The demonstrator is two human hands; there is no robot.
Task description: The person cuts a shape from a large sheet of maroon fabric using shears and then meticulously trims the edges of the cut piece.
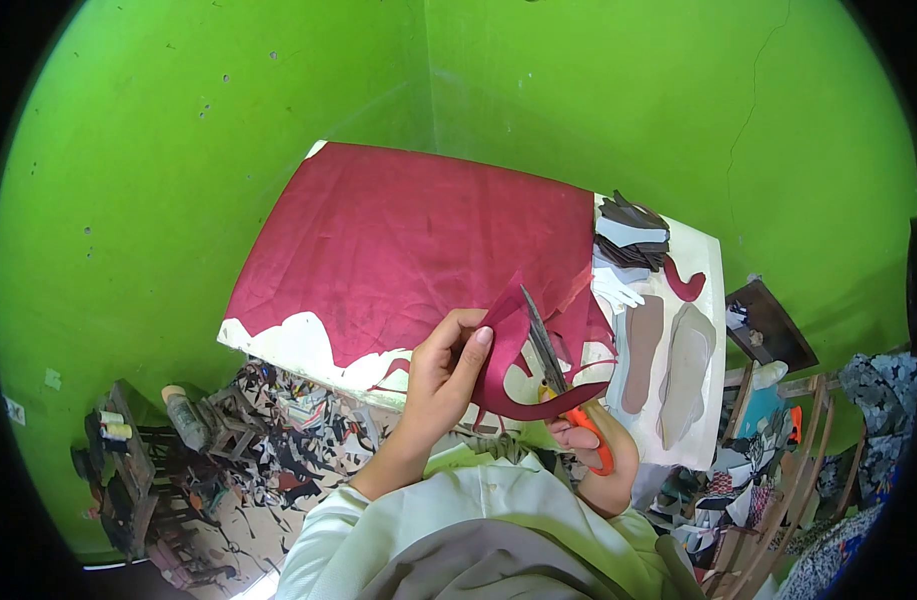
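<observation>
My left hand (pixel 450 365) pinches a maroon piece of fabric (pixel 498 375) between thumb and fingers, raised over the table. My right hand (pixel 576 440) is wrapped round the orange handles of a pair of scissors (pixel 548 350). The blades point up and away, close beside the held fabric, and look nearly closed. A narrow curved band of the piece hangs down across the scissors near the handles. Beneath lies a large maroon sheet (pixel 408 240), its near edge cut into curves. Small maroon offcuts lie around the hands.
On the white table (pixel 703 440), to the right, lie a stack of dark cut pieces (pixel 633 235), a curved maroon scrap (pixel 685 282), a brown sole-shaped piece (pixel 643 355) and grey sole-shaped pieces (pixel 688 375). Scraps (pixel 288 430) cover the floor at left. A wooden rack (pixel 793 480) stands right.
</observation>
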